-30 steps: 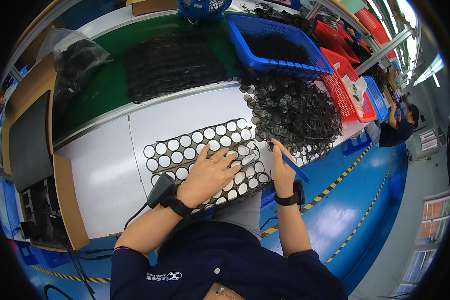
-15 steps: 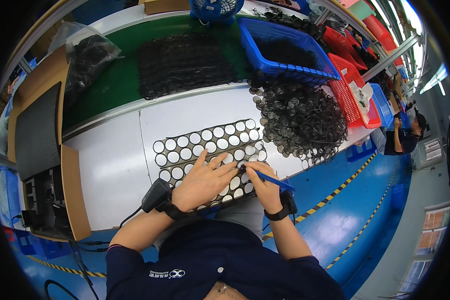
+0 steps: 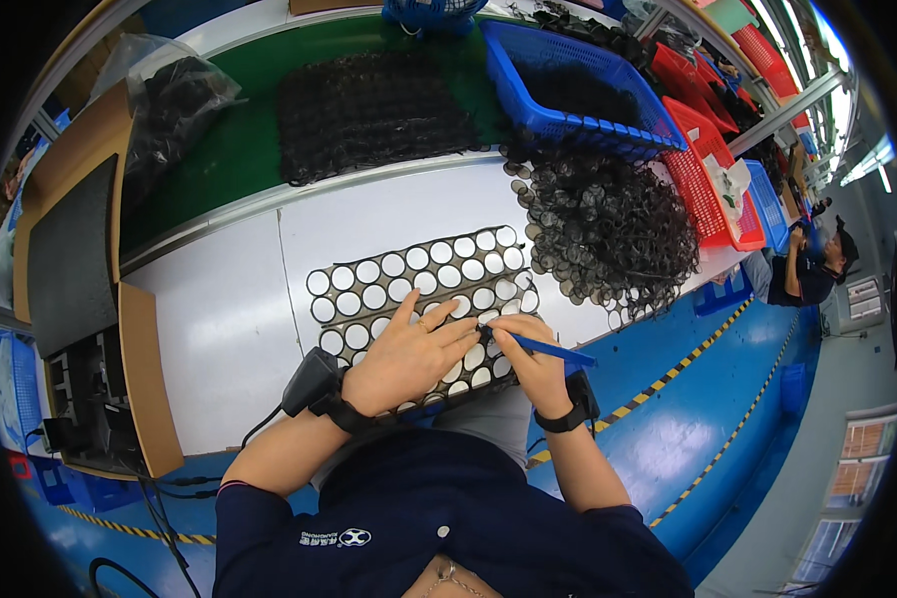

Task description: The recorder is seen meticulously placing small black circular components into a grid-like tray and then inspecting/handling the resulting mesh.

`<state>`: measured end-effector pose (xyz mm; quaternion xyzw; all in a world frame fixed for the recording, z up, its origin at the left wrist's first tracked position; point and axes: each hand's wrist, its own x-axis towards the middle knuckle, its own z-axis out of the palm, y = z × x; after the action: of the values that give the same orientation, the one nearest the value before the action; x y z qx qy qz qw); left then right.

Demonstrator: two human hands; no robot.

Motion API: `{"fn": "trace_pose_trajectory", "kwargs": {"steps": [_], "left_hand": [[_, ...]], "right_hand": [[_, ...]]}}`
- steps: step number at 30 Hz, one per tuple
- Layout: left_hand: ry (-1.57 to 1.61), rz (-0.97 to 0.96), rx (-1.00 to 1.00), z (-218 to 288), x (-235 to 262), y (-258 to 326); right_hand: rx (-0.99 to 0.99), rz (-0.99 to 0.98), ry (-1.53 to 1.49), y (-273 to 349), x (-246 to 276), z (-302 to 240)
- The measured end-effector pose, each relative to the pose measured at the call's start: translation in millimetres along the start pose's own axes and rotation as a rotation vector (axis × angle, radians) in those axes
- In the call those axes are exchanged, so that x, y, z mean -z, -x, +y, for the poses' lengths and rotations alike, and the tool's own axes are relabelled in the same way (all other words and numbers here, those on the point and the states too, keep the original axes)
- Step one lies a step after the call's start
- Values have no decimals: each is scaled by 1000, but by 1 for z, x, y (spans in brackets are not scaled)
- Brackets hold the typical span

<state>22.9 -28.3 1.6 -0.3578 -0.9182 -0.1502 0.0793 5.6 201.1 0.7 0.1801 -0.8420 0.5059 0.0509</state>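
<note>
Dark sheets of joined rings (image 3: pixel 383 310) with rows of round holes lie on the white tabletop in front of me, white showing through the holes. My left hand (image 3: pixel 411 361) rests flat on them, fingers spread toward the upper right. In my right hand (image 3: pixel 534 371) is a slim blue stick-like tool (image 3: pixel 558 350), gripped between thumb and fingers. Its blue end points right, past the hand. A small black piece (image 3: pixel 485 332) shows at my right fingertips, beside my left fingertips; whether it is the tool's tip or separate, I cannot tell.
A heap of loose black rings and discs (image 3: pixel 608 224) lies right of the sheets. Behind it stands a blue basket (image 3: pixel 593 125), with a red basket (image 3: pixel 706 189) to its right. More black sheets (image 3: pixel 373 120) cover the green mat. An open cardboard box (image 3: pixel 149 379) stands left.
The blue tool has swung to a flatter angle, with more of it reaching out to the right. My left hand stays spread on the sheets. The whole view has shifted slightly.
</note>
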Motion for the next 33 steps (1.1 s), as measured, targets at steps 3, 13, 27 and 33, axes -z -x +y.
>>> {"fn": "trace_pose_trajectory", "kwargs": {"steps": [3, 13, 27, 33], "left_hand": [[10, -2, 3, 0, 2, -1], [26, -3, 5, 0, 3, -1], [55, -2, 8, 0, 1, 0], [101, 47, -21, -1, -3, 0]], "right_hand": [[12, -2, 30, 0, -1, 1], [-22, -4, 28, 0, -1, -1], [386, -1, 584, 4, -8, 1], [-174, 393, 73, -31, 33, 14]]}}
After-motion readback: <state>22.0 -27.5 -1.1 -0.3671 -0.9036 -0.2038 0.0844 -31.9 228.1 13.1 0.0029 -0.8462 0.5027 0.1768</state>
